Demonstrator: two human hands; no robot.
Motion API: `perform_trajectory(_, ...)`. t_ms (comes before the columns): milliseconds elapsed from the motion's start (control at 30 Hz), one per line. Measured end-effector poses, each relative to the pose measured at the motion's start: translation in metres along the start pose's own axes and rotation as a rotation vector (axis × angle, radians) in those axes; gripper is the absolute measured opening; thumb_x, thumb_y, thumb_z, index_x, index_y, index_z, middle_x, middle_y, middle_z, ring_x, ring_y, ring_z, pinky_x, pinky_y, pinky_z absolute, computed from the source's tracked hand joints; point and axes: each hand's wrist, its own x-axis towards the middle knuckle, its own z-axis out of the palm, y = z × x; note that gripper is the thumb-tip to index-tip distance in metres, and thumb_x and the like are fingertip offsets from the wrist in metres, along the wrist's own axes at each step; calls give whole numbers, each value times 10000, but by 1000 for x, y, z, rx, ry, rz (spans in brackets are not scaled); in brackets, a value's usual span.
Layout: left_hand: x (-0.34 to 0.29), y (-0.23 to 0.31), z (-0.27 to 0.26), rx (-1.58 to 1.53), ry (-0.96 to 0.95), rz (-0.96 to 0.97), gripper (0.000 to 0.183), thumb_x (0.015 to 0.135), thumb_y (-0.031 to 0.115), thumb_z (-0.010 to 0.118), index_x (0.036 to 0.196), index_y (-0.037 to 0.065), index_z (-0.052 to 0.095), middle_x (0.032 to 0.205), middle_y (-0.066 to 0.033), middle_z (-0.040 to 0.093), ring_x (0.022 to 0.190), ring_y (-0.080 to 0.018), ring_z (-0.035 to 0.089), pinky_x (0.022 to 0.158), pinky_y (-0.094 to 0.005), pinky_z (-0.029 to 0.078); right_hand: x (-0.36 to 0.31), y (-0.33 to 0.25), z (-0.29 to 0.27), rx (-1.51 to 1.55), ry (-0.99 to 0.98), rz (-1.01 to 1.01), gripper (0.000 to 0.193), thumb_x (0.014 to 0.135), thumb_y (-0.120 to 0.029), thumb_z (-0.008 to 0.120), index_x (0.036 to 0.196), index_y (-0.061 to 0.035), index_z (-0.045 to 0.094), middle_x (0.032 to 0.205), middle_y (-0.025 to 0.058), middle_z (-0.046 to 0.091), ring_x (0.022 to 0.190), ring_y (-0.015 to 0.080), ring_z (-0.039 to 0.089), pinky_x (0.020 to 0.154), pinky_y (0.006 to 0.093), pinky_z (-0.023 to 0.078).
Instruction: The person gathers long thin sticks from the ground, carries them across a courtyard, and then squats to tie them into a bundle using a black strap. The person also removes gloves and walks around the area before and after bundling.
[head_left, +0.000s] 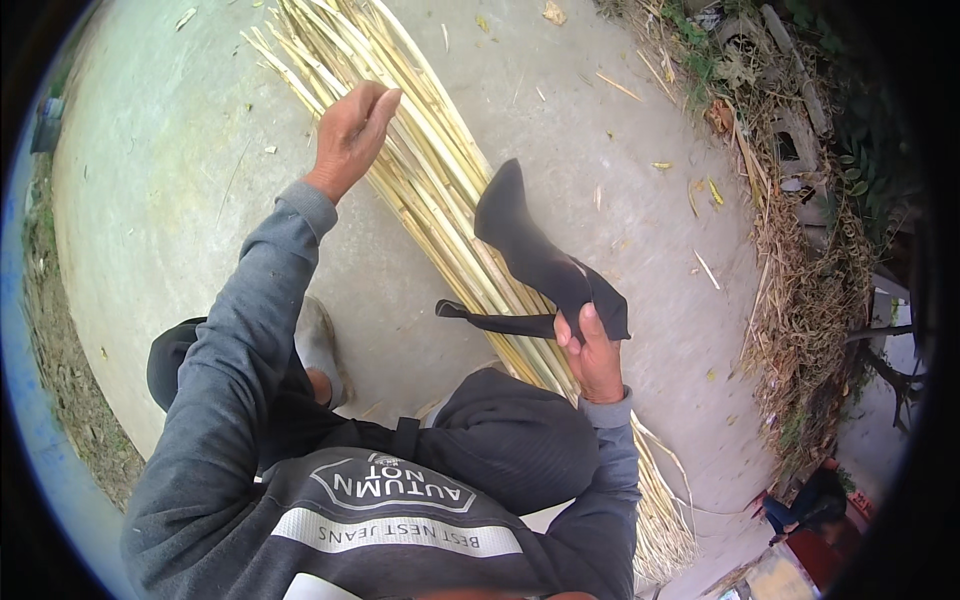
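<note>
A long bundle of pale yellow stalks [430, 180] lies slantwise on the ground in front of me, from the far left down past my right side. My right hand [595, 365] grips a black cloth strip [530, 250] with thumb and fingers, over the bundle's right edge. The cloth's wide end flares out away from me, and a thin tail stretches left across the stalks. Farther off, my left hand [352, 138] is closed above the bundle's left side. Its curled fingers are turned away, so anything inside them is hidden.
Under the bundle is a grey concrete floor [200, 150] with scattered leaves and stalk scraps. Dry brush and weeds [780, 250] line the right edge. My shod foot [318, 350] stands left of the bundle. Another person [815, 505] is partly visible at the lower right.
</note>
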Motion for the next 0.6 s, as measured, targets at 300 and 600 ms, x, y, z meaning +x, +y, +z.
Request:
perform_trajectory(300, -164, -83, 88, -751, -257, -1150, 337, 1002, 401, 493, 878, 107, 601, 769, -13, 646, 632, -81, 546, 507, -221, 367, -28, -41, 8, -97, -12, 25, 356, 912, -321, 701, 1062, -25, 572, 828, 18, 547, 738, 96, 516, 627, 221, 388)
perform_trajectory(600, -147, 20, 155, -1441, -224, -1117, 290, 972, 284, 535, 1064, 47, 674, 936, -63, 713, 765, -92, 630, 622, -253, 505, -60, -87, 38, -357, -300, 88, 467, 620, -172, 934, 946, 9, 653, 875, 96, 628, 795, 183, 588, 707, 301, 432)
